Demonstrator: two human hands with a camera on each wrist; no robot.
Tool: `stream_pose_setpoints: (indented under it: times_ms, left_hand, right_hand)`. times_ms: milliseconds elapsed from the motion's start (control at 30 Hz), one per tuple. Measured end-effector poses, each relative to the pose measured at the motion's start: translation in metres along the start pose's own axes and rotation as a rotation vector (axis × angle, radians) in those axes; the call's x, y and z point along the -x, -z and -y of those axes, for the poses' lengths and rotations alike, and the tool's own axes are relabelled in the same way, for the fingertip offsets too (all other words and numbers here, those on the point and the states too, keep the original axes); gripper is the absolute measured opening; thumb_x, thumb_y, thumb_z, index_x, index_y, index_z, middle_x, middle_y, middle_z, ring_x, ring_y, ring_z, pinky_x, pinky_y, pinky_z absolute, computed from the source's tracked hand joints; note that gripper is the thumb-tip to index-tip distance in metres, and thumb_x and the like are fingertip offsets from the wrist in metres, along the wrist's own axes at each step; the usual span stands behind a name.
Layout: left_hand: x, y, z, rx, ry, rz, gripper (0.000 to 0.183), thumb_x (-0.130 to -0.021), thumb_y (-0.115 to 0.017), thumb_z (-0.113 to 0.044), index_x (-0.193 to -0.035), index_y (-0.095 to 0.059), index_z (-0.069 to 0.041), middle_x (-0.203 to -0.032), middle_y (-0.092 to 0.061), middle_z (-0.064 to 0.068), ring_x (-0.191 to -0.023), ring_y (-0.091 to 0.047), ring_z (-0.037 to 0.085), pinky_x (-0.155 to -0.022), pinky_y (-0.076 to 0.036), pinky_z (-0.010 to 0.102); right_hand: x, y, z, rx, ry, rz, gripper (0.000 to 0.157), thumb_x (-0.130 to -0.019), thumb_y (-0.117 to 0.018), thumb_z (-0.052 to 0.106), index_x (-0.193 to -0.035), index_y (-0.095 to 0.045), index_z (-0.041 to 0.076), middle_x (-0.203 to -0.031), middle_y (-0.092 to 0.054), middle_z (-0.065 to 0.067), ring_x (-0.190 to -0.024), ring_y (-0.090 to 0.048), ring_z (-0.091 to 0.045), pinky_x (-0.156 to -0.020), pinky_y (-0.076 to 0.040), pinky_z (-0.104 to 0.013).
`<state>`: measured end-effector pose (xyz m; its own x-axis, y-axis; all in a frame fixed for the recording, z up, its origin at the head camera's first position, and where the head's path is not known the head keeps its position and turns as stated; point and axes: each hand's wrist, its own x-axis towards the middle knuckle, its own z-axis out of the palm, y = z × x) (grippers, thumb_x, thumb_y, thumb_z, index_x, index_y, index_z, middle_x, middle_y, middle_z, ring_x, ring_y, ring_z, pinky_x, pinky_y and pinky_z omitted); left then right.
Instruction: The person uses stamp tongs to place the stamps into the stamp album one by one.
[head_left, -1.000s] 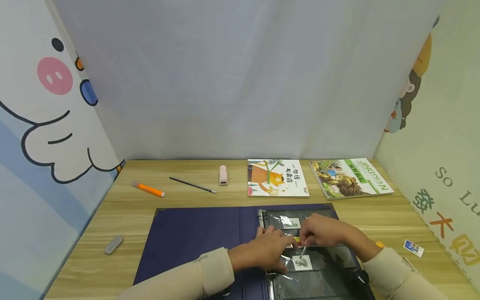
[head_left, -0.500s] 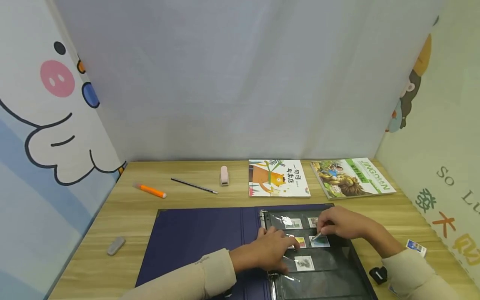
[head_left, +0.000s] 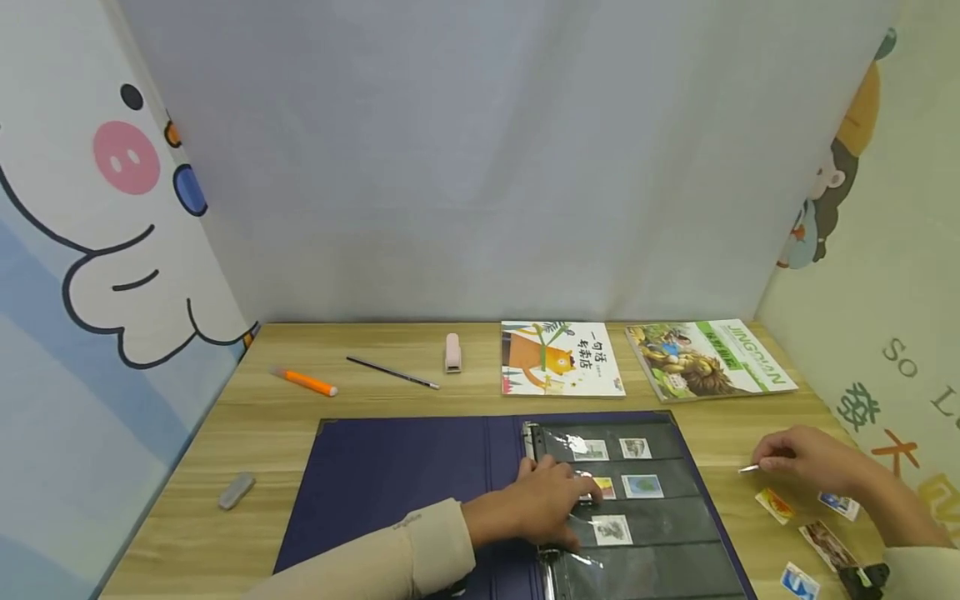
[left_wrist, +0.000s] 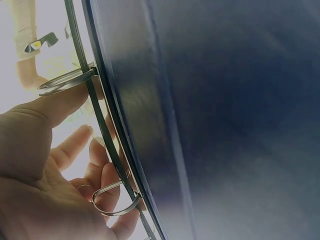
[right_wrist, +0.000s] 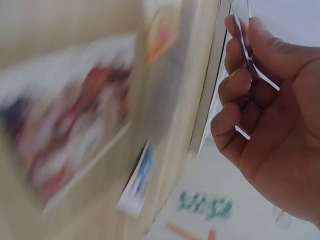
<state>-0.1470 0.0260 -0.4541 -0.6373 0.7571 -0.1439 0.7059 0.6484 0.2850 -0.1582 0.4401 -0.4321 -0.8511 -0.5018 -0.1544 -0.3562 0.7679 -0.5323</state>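
Note:
An open stamp album (head_left: pixel 405 467) with a dark blue cover lies on the table, a black pocket page (head_left: pixel 637 562) on its right side. Several stamps sit in the pockets, among them a grey one (head_left: pixel 612 530) and a blue-green one (head_left: pixel 642 486). My left hand (head_left: pixel 536 504) rests on the page beside the metal rings (left_wrist: pixel 115 200), fingers loosely bent. Right of the album, my right hand (head_left: pixel 813 458) holds metal tweezers (right_wrist: pixel 243 47) above the table; their tips (head_left: pixel 748 468) show no stamp. Nearby lie loose stamps: an orange one (head_left: pixel 775 506), a brown one (head_left: pixel 827 545) and blue ones (head_left: pixel 800 582).
Two picture books, one with a bear (head_left: pixel 562 358) and one with a lion (head_left: pixel 711 360), lie along the back. An orange pen (head_left: pixel 306 382), a pencil (head_left: pixel 392 372), a pink stapler-like item (head_left: pixel 452 353) and a grey eraser (head_left: pixel 237 491) are scattered leftward. A wall stands at right.
My right hand has moved from the grey stamp up past the blue-green one, then right off the album with the tweezers, uncovering the upper stamps. My left hand has stayed on the page.

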Motion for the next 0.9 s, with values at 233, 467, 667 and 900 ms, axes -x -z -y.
stream_pose_setpoints:
  times_ms: [233, 467, 667, 900]
  left_hand:
    - [-0.001, -0.001, 0.0, -0.003, 0.006, 0.001, 0.059, -0.072, -0.081, -0.045, -0.124, -0.053, -0.042, -0.106, -0.057, -0.009, -0.094, -0.042, 0.011, -0.075, -0.027, 0.031]
    - [-0.002, 0.001, 0.0, -0.043, 0.029, 0.0, 0.061, -0.071, -0.08, -0.049, -0.124, -0.052, -0.043, -0.113, -0.058, -0.009, -0.095, -0.042, 0.011, -0.078, -0.03, 0.033]
    - [-0.001, 0.002, -0.001, -0.042, 0.035, 0.004, 0.06, -0.071, -0.08, -0.048, -0.124, -0.052, -0.042, -0.114, -0.058, -0.008, -0.095, -0.043, 0.011, -0.078, -0.03, 0.034]
    - [-0.001, 0.001, -0.002, -0.015, 0.027, 0.021, 0.06, -0.072, -0.08, -0.046, -0.125, -0.051, -0.043, -0.108, -0.057, -0.01, -0.092, -0.041, 0.01, -0.077, -0.028, 0.033]
  right_hand:
    - [0.037, 0.004, -0.024, -0.021, -0.073, -0.012, 0.014, -0.096, -0.054, 0.011, -0.09, -0.066, 0.008, -0.071, -0.055, 0.011, -0.062, -0.04, 0.005, -0.052, -0.033, -0.023]
    - [0.047, 0.005, -0.035, -0.044, -0.124, 0.031, 0.015, -0.095, -0.055, 0.012, -0.087, -0.067, 0.008, -0.065, -0.05, 0.011, -0.058, -0.039, 0.005, -0.05, -0.033, -0.022]
    - [0.041, -0.003, -0.034, -0.03, -0.085, 0.011, 0.016, -0.095, -0.055, 0.012, -0.082, -0.064, 0.013, -0.064, -0.05, 0.01, -0.058, -0.04, 0.005, -0.051, -0.033, -0.022]
    - [0.027, -0.002, -0.017, 0.035, -0.059, -0.064, 0.013, -0.095, -0.055, 0.01, -0.084, -0.063, 0.014, -0.065, -0.05, 0.008, -0.06, -0.039, 0.005, -0.053, -0.032, -0.022]
